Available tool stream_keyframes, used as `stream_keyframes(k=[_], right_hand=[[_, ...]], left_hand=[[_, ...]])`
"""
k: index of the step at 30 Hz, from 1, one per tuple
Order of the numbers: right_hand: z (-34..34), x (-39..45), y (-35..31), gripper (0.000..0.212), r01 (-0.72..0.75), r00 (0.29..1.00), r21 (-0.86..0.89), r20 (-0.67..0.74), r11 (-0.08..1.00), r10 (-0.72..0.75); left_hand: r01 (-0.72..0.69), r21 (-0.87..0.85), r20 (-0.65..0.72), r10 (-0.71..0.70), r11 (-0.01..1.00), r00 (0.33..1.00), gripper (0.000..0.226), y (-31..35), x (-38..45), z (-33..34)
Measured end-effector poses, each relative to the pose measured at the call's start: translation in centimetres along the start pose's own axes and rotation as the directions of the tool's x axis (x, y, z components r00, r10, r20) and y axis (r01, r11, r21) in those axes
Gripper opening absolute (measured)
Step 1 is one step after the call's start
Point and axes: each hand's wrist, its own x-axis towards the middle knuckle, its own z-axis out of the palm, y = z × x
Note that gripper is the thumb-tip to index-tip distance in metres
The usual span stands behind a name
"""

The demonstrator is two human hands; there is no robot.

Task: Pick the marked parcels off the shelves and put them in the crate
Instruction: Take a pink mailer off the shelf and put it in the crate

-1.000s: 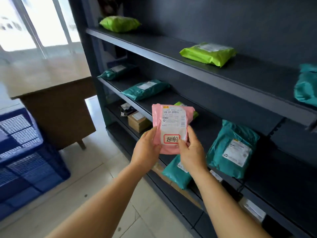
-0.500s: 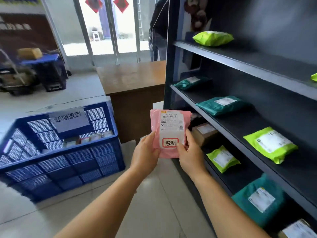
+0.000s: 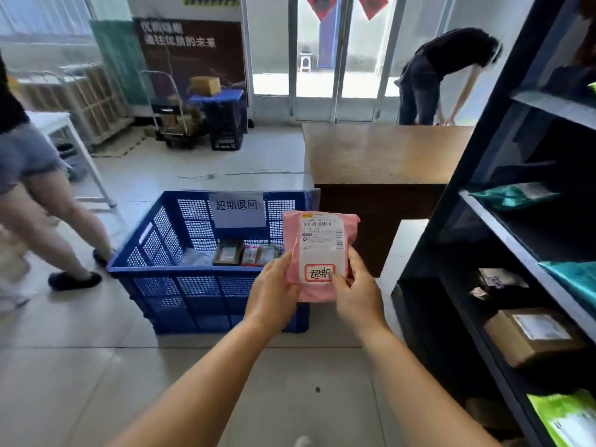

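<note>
I hold a pink parcel (image 3: 317, 227) upright in front of me, its white shipping label and a red-framed marked sticker facing me. My left hand (image 3: 274, 291) grips its lower left edge and my right hand (image 3: 358, 291) pinches its lower right corner beside the sticker. Just beyond and to the left stands the blue crate (image 3: 154, 243) on the floor, a paper sign on its far wall and several small parcels inside. The dark shelves (image 3: 503, 221) run along my right with teal, green and brown parcels.
A wooden desk (image 3: 380, 153) stands behind the crate on the right. One person (image 3: 48, 201) walks past at the left, close to the crate; another (image 3: 442, 75) bends over behind the desk. A cardboard box (image 3: 532, 333) sits on a low shelf. Trolley and dark crates stand far back.
My view has swung left, away from the shelves and onto the crate, which now sits straight ahead. The pink parcel stays gripped in both hands. A walking person has come into view at left.
</note>
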Motion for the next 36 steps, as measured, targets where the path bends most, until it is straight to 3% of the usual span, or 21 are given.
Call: stream_keyframes(k=[11,21,30,36], right_hand=[[8.6,17.2,-2.0,0.048,0.025,0.986,0.083,0.159,0.996,-0.038],[17.5,27.1,-2.8,0.041,0.025,0.965,0.044,0.26,0.999,-0.036],[29.8,37.3,-1.6,0.043,-0.144,0.96,0.005,0.241,0.99,0.139],[37.8,43.3,1.6,0.043,-0.32,0.928,-0.033,0.191,0.947,0.32]], left_hand=[[0.126,0.077,-0.142,-0.115,0.989,0.983,0.049,-3.7,15.5,-5.2],[0.195,-0.014,-0.123,-0.195,0.981,0.973,0.053,-10.2,25.8,-9.7],[0.226,0.035,-0.028,-0.226,0.973,0.974,0.037,-20.1,39.1,-14.3],[0.276,0.041,0.13,-0.279,0.96,0.951,0.041,-27.3,48.0,-16.4]])
